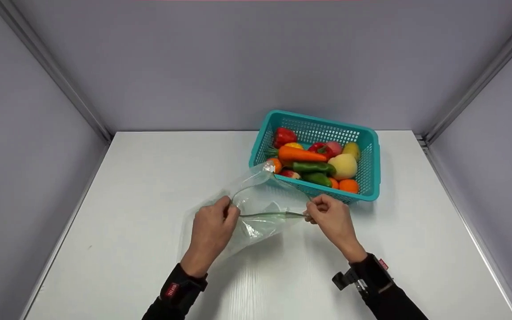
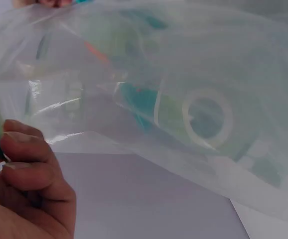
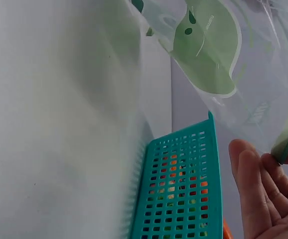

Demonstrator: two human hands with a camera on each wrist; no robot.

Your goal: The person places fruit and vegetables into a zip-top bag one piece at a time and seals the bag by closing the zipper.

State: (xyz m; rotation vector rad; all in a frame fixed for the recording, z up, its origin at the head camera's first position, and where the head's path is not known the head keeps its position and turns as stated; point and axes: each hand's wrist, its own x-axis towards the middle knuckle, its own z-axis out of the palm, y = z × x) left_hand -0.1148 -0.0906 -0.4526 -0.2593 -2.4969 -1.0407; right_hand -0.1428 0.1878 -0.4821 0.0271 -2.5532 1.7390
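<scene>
Clear plastic bag [image 1: 251, 232] was held up over the table [image 1: 127, 200], at 7 o'clock of the teal basket [image 1: 375, 171], mouth parted. Left hand [image 1: 211, 227], at 8 o'clock of the mouth, had its fingers curled in a pinch on the green strip [image 1: 274, 214] edging it. Right hand [image 1: 332, 223], at 4 o'clock, pinched the same strip, thumb against fingertips. Both grips took only the edge, so thin margin. Main risk, my read: film looked slick and limp; a slip on either side could have let the mouth collapse. Spreading the hands too wide could have flattened it or torn the edge. Second: far lip overlapped the basket's 8 o'clock corner, by an orange [image 1: 277, 166]; couldn't tell if it touched. If it did, film could have snagged there and dragged the basket. Third: carrot [image 1: 299, 154] lay loose on top of the pile, so a knock might have rolled it.
</scene>
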